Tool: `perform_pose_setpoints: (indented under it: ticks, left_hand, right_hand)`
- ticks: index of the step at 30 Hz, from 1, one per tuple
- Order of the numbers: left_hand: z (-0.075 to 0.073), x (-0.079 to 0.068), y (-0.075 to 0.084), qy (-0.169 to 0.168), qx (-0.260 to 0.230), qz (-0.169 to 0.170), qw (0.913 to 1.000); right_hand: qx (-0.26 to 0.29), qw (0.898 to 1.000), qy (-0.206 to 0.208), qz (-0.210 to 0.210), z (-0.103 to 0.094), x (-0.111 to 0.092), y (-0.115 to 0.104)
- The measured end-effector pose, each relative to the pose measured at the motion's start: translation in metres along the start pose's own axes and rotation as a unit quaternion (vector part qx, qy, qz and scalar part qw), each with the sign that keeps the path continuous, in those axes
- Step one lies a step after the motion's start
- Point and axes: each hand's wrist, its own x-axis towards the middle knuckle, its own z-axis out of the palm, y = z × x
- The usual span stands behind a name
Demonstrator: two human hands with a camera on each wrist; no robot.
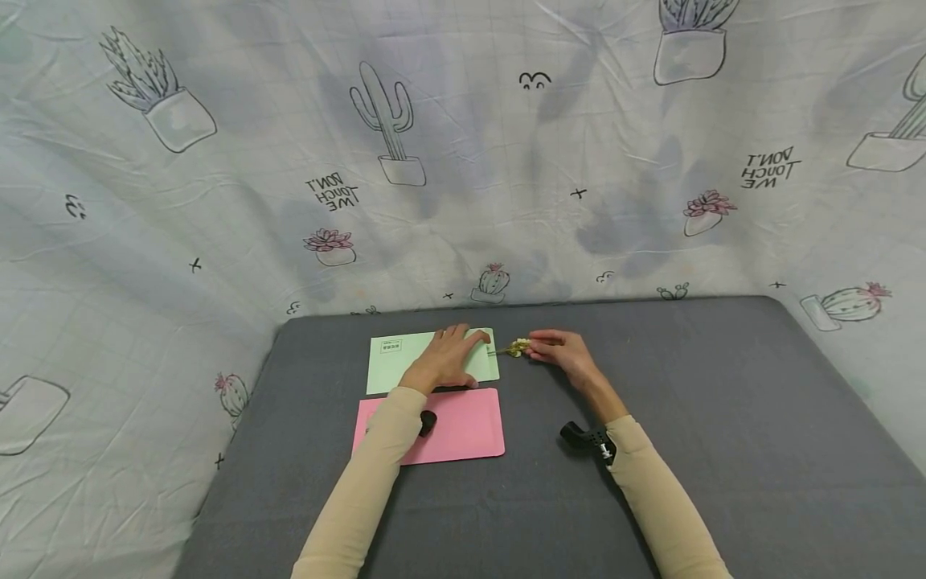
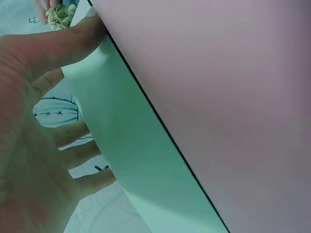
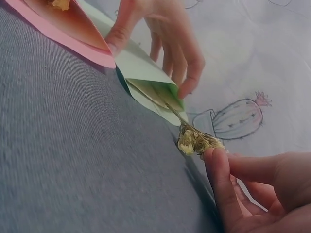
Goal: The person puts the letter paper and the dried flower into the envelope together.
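Note:
A pale green envelope [image 1: 401, 370] lies on the table, its mouth facing right. My left hand [image 1: 448, 358] spans it, thumb at the near edge and fingers at the far edge. In the right wrist view, the mouth of this envelope bulges apart under that grip. My right hand [image 1: 564, 354] pinches a dried yellow flower sprig [image 3: 194, 141] by its blossom end. The thin stem points left and reaches into the green envelope's mouth. Nearer to me lies a pink envelope [image 1: 463, 426], under my left forearm. Its mouth gapes too, with a yellowish dried flower [image 3: 60, 4] inside.
A dark grey cloth covers the table [image 1: 651, 498]. Behind and beside it hangs a pale curtain [image 1: 463, 129] printed with cacti. Black wrist mounts sit on my left [image 1: 428, 422] and right [image 1: 587, 438] wrists, the left one over the pink envelope.

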Motion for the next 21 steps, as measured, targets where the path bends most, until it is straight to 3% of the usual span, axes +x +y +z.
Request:
perform_pose_setpoints:
  ticks: [21]
  left_hand:
    - [0.0,0.001,0.0,-0.001,-0.004,0.0,1.0]
  right_hand:
    - [0.056,0.998,-0.019,0.03,0.024,0.004,0.001]
